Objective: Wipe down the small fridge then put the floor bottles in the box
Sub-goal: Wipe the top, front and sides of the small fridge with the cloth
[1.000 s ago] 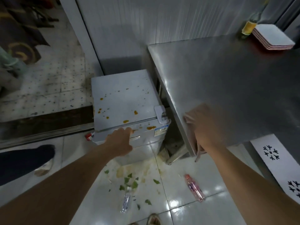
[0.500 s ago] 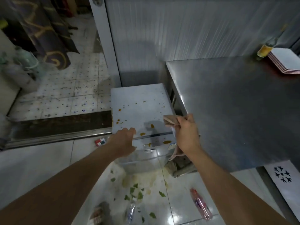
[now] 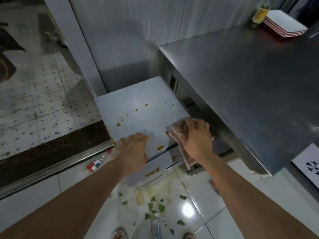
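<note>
Right hand [image 3: 196, 138], clenched on cloth [image 3: 181, 128], now down on small fridge [image 3: 138, 107] top; left hand [image 3: 133, 150] flat, released, still at near edge. Steel table [image 3: 250, 83] right.

One view only, head-worn, wide-angle. Looks steeply down and forward from above the small fridge [image 3: 138, 118], near enough that both forearms run in from the bottom edge to its front rim. Fridge top sits at mid-frame; steel worktop [image 3: 250, 92] to its right, ribbed wall panel [image 3: 138, 31] behind it, speckled floor tiles [image 3: 34, 100] to its left, glossy white tiles [image 3: 198, 195] below it, nearest the camera. Straight edges bow toward the frame borders.
</note>
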